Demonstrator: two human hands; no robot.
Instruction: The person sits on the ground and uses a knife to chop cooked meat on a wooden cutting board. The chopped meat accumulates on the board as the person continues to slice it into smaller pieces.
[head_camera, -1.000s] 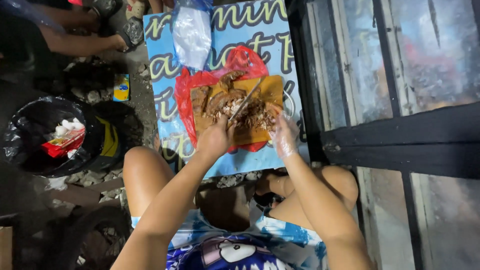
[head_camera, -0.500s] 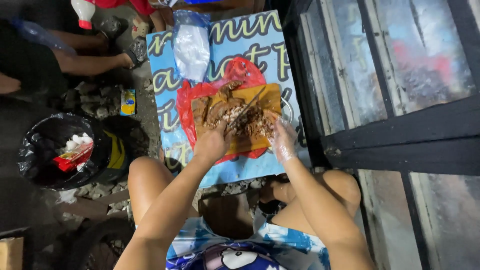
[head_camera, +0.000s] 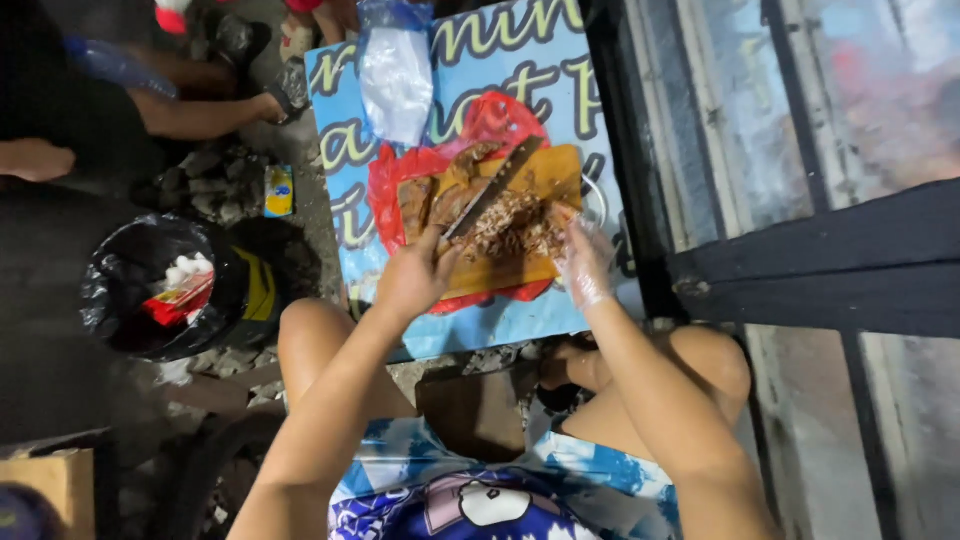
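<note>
The left hand (head_camera: 412, 278) is closed around the handle of a knife (head_camera: 492, 188), the handle hidden in the fist, the blade lying slantwise over brown meat (head_camera: 505, 225) on a wooden board (head_camera: 520, 270). The right hand (head_camera: 583, 262), in a clear plastic glove, rests its fingers loosely curled on the chopped pile; whether it pinches any is blurred. A red bag (head_camera: 480, 125) lies under the board, on a blue banner (head_camera: 500, 330).
</note>
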